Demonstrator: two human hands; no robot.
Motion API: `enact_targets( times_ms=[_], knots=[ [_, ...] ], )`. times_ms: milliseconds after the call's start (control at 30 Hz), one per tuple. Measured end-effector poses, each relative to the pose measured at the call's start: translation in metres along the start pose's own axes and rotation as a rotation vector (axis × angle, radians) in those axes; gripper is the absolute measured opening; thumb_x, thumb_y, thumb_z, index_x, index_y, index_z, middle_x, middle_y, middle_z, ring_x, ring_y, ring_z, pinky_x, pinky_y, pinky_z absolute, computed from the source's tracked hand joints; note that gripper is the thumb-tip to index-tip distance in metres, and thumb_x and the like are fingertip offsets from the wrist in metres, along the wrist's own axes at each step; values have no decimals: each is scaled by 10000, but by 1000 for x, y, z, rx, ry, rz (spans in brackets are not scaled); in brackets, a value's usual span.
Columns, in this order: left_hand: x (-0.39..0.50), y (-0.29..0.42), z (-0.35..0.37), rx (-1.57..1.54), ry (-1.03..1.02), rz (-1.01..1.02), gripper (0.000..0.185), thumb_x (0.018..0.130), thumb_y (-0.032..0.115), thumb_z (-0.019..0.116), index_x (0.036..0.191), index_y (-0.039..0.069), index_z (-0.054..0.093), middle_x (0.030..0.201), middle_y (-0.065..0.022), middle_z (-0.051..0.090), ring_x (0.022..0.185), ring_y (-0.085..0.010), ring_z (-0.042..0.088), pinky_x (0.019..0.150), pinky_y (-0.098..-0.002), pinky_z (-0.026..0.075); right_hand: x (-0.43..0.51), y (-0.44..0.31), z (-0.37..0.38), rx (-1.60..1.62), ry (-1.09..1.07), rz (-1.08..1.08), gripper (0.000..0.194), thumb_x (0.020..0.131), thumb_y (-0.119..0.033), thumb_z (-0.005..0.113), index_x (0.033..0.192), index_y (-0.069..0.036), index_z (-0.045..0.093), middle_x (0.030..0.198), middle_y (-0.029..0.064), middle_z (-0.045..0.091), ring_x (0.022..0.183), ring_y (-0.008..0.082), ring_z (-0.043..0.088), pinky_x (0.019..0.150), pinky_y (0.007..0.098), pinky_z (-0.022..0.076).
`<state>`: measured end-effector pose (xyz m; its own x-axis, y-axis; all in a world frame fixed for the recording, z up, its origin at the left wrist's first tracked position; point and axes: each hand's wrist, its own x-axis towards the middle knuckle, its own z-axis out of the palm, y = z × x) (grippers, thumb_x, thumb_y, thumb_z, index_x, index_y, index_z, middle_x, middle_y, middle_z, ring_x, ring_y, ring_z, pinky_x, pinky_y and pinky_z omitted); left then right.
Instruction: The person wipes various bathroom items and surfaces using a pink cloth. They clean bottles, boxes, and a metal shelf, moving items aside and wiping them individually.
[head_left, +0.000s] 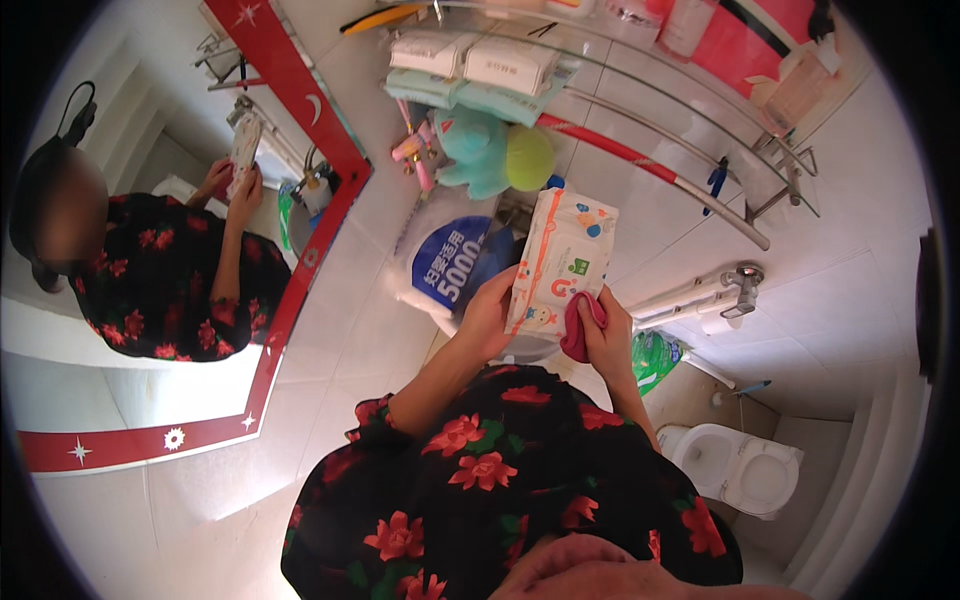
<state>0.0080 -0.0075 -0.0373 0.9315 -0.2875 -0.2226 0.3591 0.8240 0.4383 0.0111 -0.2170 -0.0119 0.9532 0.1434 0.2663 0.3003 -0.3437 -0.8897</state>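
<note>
Both my hands hold a white pack of wipes (562, 255) with an orange stripe and cartoon prints in front of my chest. My left hand (487, 311) grips the pack's left edge. At its lower right corner, my right hand (609, 337) presses a crumpled dark pink cloth (579, 330) against the pack. Behind the pack stands a large clear plastic bag or package with a blue label (450, 262) bearing writing. A turquoise plush toy (469, 150) and a yellow-green ball-shaped thing (529, 157) are just above it.
A glass shelf (645, 112) with a metal rail holds several soft packs (510, 64) and bottles. A red-framed mirror (319, 240) is on the left wall. Water pipes with a valve (742, 289), a green bag (652, 360) and a toilet (739, 465) are on the right.
</note>
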Motion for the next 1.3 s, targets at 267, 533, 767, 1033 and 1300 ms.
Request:
enact_targets(
  times_ms=[267, 533, 767, 1033, 1300],
  knots=[
    [-13, -18, -58, -61, 155, -123, 472, 1111, 317, 472, 1462, 6, 524, 1383, -170, 643, 1242, -305, 654, 1069, -466, 537, 1, 18, 14, -503, -292, 97, 372, 1014, -365, 612, 873, -33, 707, 734, 207, 679, 724, 442, 669, 671, 498, 523],
    [-34, -23, -103, 17, 346, -103, 412, 1088, 250, 505, 1391, -20, 575, 1304, -174, 687, 1112, -278, 724, 958, -431, 609, 25, 14, 36, -430, -565, 72, 372, 961, -384, 616, 878, -62, 781, 794, 225, 707, 790, 439, 696, 722, 515, 551],
    [-31, -6, -131, 244, 493, 174, 326, 1089, 219, 539, 1268, -29, 653, 1165, -133, 729, 988, -220, 737, 870, -363, 619, 44, 4, 63, -477, -602, 27, 323, 929, -354, 640, 882, -70, 786, 800, 216, 710, 787, 437, 695, 725, 515, 555],
    [-5, 36, -205, 715, 683, 407, 289, 1064, 224, 550, 1041, -27, 690, 947, -83, 726, 901, -170, 686, 762, -373, 534, 47, -1, 78, -374, -537, -52, 239, 897, -274, 677, 937, -50, 749, 842, 196, 696, 826, 411, 685, 728, 488, 535],
    [77, 118, -218, 1599, 717, 614, 280, 1046, 245, 537, 987, 9, 677, 915, -265, 697, 921, -470, 665, 788, -534, 519, 16, 14, 59, -254, -446, -26, 253, 939, -245, 675, 841, -11, 674, 793, 203, 634, 777, 424, 643, 688, 486, 499]
  ],
)
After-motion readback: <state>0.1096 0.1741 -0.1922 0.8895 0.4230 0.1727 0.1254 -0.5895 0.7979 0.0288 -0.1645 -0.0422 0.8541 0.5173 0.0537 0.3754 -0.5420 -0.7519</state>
